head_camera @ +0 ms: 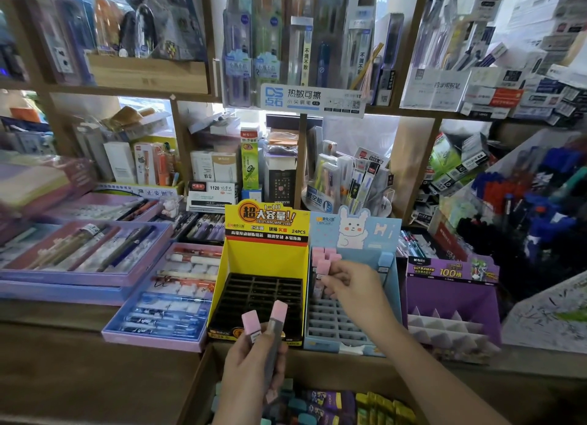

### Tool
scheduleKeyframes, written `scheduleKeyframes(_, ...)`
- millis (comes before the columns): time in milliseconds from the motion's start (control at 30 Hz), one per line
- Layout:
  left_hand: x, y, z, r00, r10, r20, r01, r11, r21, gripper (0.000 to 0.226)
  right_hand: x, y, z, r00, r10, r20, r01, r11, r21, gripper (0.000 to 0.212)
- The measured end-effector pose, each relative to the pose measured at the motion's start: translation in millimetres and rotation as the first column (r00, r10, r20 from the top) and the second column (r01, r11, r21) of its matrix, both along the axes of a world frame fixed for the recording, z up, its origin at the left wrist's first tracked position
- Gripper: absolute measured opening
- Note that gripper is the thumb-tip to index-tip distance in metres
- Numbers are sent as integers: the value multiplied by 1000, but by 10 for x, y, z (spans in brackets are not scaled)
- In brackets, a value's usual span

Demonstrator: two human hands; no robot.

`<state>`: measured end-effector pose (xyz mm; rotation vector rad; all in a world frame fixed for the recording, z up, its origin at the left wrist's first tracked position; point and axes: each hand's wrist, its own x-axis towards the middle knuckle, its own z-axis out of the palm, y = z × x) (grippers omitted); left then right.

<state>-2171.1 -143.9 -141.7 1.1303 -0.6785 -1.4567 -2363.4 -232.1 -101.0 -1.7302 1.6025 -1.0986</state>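
right hand (355,285) pinches, fingers curled, a pink-capped case (324,263) over the blue display box (378,243), at 3 o'clock of the yellow box (265,253); hold it upright, seat it squarely in a back slot; left hand (251,361) grips two spare cases (278,313)

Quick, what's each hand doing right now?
Left hand: grips two pink-capped tubes.
Right hand: pinches one pink-capped tube at the blue display box.

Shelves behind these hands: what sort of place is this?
Probably a stationery shop: wooden shelves crammed with packaged pens, trays of pens on the counter, and retail display boxes for the pink-capped lead cases that the left hand and right hand hold.
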Motion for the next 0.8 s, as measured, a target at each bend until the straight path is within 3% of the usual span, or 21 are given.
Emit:
scheduleKeyframes(200, -22, 11, -4, 1000, 5, 7, -5, 1000, -15, 13, 11, -3, -31, 1000, -25, -7, 25, 1000, 0, 8)
scheduleKeyframes(533, -30, 10, -51, 999, 26, -22, -27, 997, -66, 15, 20, 219, -36, 987, -114, 114, 119, 992, -38, 10)
scheduleKeyframes(667, -72, 9, -36, 1000, 8, -15, -9, 995, -95, 14, 104, 385, 11, 978, 33, 207, -54, 994, 96, 9)
scheduleKeyframes(800, -124, 38, 23, 999, -40, 1, 40, 992, -117, 13, 214, 483, 66, 958, 127, 256, -187, 957, 223, 23)
